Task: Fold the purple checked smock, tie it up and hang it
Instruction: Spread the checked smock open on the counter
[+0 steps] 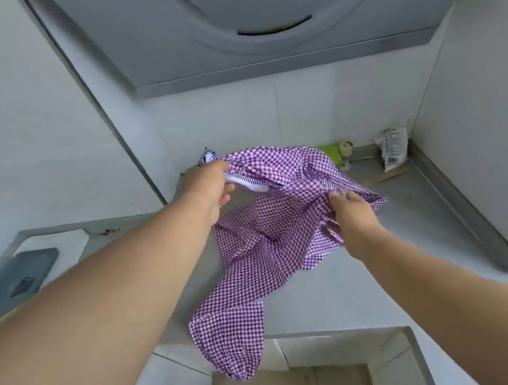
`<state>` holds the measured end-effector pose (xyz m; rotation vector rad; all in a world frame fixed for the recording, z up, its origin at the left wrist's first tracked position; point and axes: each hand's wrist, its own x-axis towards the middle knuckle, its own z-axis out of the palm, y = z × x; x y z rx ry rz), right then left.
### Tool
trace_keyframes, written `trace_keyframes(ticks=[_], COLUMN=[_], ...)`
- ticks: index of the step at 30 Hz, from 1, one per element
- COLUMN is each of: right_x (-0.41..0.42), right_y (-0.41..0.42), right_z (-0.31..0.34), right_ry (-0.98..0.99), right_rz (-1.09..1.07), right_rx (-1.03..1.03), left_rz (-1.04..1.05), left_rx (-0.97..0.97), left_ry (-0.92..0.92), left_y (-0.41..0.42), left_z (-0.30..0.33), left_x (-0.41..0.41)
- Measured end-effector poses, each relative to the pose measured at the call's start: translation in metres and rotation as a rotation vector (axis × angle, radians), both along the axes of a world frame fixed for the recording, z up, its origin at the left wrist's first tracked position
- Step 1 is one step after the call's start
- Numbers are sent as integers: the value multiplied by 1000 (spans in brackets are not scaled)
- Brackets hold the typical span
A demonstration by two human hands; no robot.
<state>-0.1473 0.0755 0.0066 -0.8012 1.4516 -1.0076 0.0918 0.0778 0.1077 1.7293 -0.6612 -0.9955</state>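
While gripped: one smock (259, 232), two hands (212, 187) (353, 217)

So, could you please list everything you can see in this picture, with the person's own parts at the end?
smock: one, purple and white checked with striped trim, spread over the counter, one sleeve hanging off the front edge.
counter: one, grey, under the smock.
range hood: one, grey, overhead at the back.
phone: one, dark grey, on the white board at far left.
white board: one, on the left ledge.
packet: one, white, printed, in the back right corner.
green item: one, behind the smock, unclear.
left hand: one, grip on the smock's trimmed top edge.
right hand: one, grip on the smock's right side.
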Motion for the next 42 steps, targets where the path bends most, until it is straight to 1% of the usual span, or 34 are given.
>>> trace_keyframes(ticks=[2,7,10,14,16,19,23,26,29,32,34,36,37,40,42], right_x=[8,37,56,76,83,91,96,97,106,116,118,113,109,91,77], right_y=[4,30,54,88,101,121,139,151,166,177,178,173,169,148,132], right_z=[31,111,159,209,228,254,278,286,291,289,285,284,284,288,292], right_ry=[-34,15,105,222,321,516,652,766,890,1093,1229,1300,1286,1162,1096], right_rz=[-9,-3,47,157,220,271,384,554,782,956,1002,939,881,656,466], right_rx=[-57,-211,-311,-480,-573,-711,-829,-848,-845,-767,-730,-742,-759,-824,-864], left_rz=[51,121,161,132,109,44,-84,-260,-401,-507,-554,-532,-520,-582,-649], left_rx=[-59,-172,-242,-331,-340,-354,-312,-242,-245,-227,-197,-145,-111,54,138], left_ry=[17,10,-33,-44,-68,-126,-218,-135,-6,49,50,-34,-133,-512,-636], left_y=[20,71,103,147,163,188,216,230,238,242,241,238,238,240,240], left_z=[23,80,116,159,175,197,215,220,223,224,221,216,212,203,198], left_x=[17,53,73,92,100,110,120,128,131,131,135,141,146,157,159])
